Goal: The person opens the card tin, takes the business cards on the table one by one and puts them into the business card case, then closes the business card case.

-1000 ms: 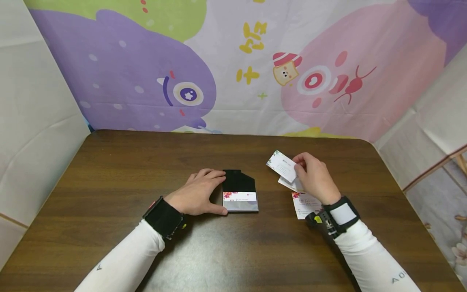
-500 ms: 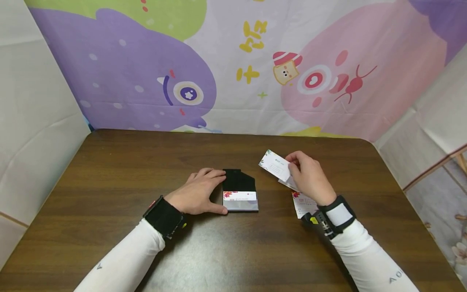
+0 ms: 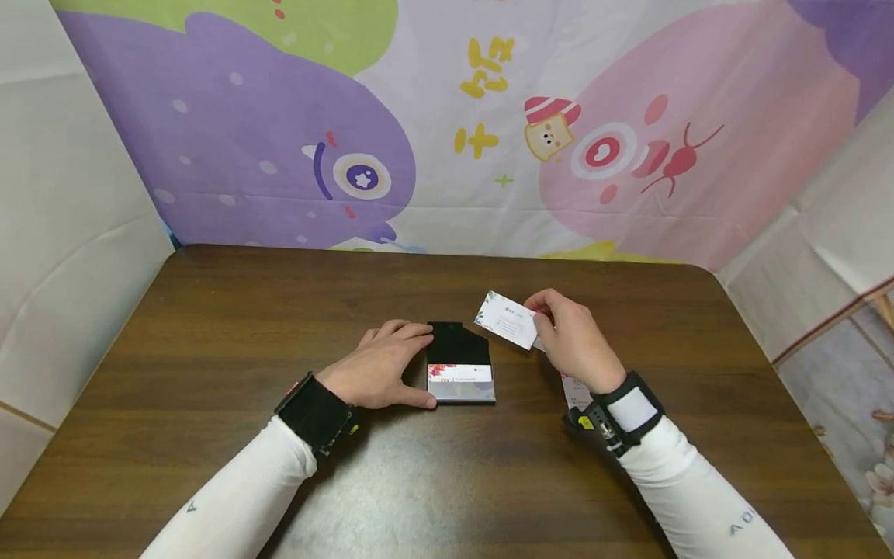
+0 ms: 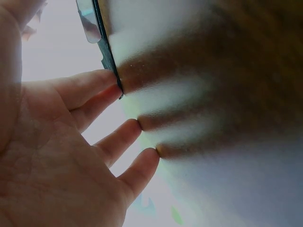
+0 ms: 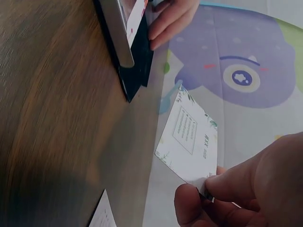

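Observation:
A black card holder (image 3: 455, 344) lies on the table with its flap spread away from the person. Inside its clear front stands a business card (image 3: 457, 373) with red flowers. My left hand (image 3: 377, 369) rests along the holder's left side, fingers extended; the left wrist view has fingertips at the holder's edge (image 4: 109, 59) and on the tabletop. Between thumb and fingers, my right hand (image 3: 578, 343) pinches a white business card (image 3: 506, 319) with green leaf corners, raised right of the holder. A grey-white corner peeks out behind it, mostly hidden by the hand.
Another business card (image 3: 576, 393) lies on the brown wooden table (image 3: 419, 481), partly covered by the right wrist. A cartoon-printed cloth (image 3: 447, 194) hangs along the table's far edge, with pale cloth panels on both sides.
The right hand has moved left with the pinched business card, closer to the card holder. My left hand and the holder have stayed in place.

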{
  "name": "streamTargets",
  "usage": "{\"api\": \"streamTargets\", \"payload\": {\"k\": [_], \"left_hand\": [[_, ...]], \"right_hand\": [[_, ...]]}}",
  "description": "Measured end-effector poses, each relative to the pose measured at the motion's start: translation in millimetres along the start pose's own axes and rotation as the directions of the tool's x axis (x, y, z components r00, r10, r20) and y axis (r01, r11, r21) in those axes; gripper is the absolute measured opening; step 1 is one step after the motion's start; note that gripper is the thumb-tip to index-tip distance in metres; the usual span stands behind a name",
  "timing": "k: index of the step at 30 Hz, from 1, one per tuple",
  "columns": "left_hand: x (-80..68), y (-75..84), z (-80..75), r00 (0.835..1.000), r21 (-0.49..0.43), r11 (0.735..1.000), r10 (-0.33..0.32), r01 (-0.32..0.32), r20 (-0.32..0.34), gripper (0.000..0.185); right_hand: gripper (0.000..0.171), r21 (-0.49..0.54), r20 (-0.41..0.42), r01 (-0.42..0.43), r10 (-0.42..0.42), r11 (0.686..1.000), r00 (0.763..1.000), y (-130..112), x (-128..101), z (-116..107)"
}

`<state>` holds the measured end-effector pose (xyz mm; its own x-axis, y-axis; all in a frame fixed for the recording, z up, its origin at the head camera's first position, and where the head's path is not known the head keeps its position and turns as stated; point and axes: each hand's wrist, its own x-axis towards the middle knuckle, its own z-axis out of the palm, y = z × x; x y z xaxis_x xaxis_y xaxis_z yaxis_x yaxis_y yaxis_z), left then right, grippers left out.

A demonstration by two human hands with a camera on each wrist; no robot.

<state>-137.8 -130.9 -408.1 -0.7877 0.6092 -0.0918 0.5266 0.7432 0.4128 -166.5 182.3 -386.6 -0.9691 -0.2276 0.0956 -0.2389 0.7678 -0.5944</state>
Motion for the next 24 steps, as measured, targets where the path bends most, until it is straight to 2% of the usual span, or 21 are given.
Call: {"api": "streamTargets", "payload": {"k": [16, 24], "left_hand": [[1.5, -1.3, 1.6, 1.0, 0.005, 1.0, -0.001, 0.001, -0.003, 0.098], [1.8, -1.4, 1.6, 1.0, 0.004, 1.0, -0.001, 0.001, -0.01, 0.099]], "right_hand": [[0.019, 0.002, 0.058, 0.059, -0.059, 0.998, 0.997, -18, 4, 14], [0.017, 0.016, 0.07, 0.139, -0.139, 0.99, 0.988, -23, 5, 23]]}}
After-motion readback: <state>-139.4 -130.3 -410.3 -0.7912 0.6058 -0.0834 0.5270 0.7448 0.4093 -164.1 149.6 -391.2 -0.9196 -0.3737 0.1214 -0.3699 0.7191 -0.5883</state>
